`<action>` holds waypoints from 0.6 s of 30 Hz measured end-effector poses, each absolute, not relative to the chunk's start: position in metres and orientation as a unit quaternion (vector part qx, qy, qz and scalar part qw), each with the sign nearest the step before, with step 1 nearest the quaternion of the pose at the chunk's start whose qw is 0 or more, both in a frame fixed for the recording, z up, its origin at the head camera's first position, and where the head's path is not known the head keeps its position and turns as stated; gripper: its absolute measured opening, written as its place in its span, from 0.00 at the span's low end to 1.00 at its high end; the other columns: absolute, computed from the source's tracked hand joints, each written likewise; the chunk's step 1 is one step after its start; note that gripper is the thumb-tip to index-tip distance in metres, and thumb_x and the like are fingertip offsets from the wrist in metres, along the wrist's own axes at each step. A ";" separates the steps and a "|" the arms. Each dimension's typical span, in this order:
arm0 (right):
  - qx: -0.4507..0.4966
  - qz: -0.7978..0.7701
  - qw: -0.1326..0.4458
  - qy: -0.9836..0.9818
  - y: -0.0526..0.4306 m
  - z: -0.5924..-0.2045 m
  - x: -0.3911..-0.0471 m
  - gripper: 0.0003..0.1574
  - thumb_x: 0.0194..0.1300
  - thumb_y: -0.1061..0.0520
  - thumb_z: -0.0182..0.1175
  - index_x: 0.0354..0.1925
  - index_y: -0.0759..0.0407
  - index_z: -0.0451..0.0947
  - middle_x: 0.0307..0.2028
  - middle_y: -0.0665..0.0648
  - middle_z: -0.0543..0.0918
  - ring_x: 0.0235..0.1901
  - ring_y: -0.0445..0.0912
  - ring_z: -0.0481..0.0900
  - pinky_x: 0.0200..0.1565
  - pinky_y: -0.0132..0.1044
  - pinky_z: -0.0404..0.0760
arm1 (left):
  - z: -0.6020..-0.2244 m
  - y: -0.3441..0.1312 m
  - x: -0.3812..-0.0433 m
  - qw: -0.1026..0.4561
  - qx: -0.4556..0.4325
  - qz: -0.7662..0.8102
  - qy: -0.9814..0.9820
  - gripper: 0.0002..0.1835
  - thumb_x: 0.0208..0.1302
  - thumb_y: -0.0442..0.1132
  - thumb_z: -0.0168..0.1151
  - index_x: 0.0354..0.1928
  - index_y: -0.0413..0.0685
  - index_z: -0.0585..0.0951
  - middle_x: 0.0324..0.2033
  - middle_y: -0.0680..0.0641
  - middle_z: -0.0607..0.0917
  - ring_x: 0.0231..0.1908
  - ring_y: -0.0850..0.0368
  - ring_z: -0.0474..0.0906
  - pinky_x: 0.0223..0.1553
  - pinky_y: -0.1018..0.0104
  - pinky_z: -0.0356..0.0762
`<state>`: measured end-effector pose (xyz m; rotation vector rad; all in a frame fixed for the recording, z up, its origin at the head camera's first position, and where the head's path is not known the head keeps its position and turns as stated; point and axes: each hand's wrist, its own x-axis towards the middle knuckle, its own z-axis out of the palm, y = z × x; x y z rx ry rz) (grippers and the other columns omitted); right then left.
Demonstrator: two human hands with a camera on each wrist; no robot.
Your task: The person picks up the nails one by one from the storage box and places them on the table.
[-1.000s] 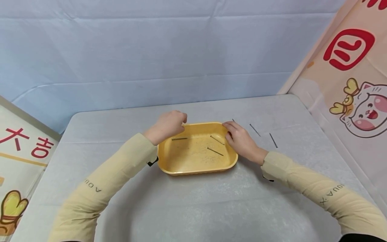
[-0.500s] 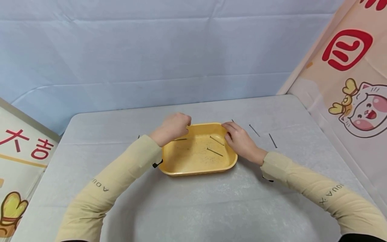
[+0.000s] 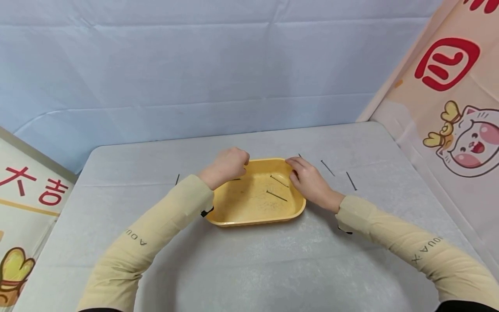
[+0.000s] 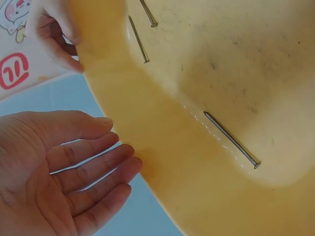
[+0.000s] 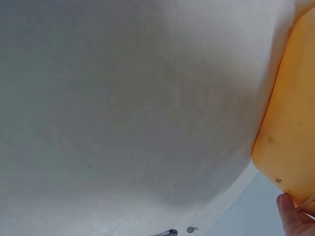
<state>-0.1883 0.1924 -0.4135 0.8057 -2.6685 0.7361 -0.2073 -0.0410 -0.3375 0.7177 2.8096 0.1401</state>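
A yellow plastic tray (image 3: 249, 210) sits on the table with three nails inside. One nail (image 4: 231, 139) lies along the tray's far side, partly covered by the left hand in the head view; the others, a nail (image 3: 277, 196) and a nail (image 3: 279, 181), lie toward the right. My left hand (image 3: 228, 167) is over the tray's far left rim. Seen from the left wrist, that hand (image 4: 74, 172) has relaxed, gently bent fingers at the rim and nothing in it. My right hand (image 3: 312, 184) grips the rim at the far right corner.
Beyond the tray on the right lie a nail (image 3: 328, 167), a nail (image 3: 351, 181) and a nail tip (image 3: 300, 155) beside the right fingers. Left of the tray, a nail (image 3: 177, 179) shows behind the left sleeve. A pale cloth wall (image 3: 249, 86) borders the table's back edge.
My left hand has moved a little right and nearer along the rim, covering more of the left nail and uncovering a nail on the table. The right hand stays on the tray.
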 end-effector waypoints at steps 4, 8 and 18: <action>0.276 0.252 0.130 -0.919 0.193 -0.414 -0.188 0.21 0.59 0.69 0.51 0.52 0.73 0.72 0.50 0.66 0.74 0.48 0.55 0.75 0.45 0.43 0.78 | -0.341 -0.039 -0.210 0.125 0.237 0.045 0.962 0.11 0.60 0.32 0.55 0.45 0.42 0.80 0.42 0.44 0.82 0.40 0.53 0.77 0.43 0.62 0.76; 0.275 0.251 0.128 -0.919 0.193 -0.414 -0.189 0.21 0.59 0.69 0.51 0.52 0.73 0.71 0.50 0.66 0.74 0.48 0.55 0.75 0.45 0.44 0.78 | -0.344 -0.037 -0.212 0.132 0.227 0.043 0.964 0.09 0.60 0.32 0.54 0.40 0.42 0.80 0.36 0.46 0.82 0.33 0.56 0.74 0.36 0.65 0.74; 0.273 0.246 0.121 -0.922 0.193 -0.415 -0.189 0.22 0.59 0.68 0.51 0.53 0.73 0.71 0.51 0.66 0.73 0.49 0.55 0.74 0.47 0.44 0.77 | -0.350 -0.035 -0.212 0.139 0.225 0.045 0.963 0.21 0.56 0.26 0.50 0.16 0.51 0.53 0.15 0.53 0.48 0.18 0.60 0.42 0.21 0.68 0.43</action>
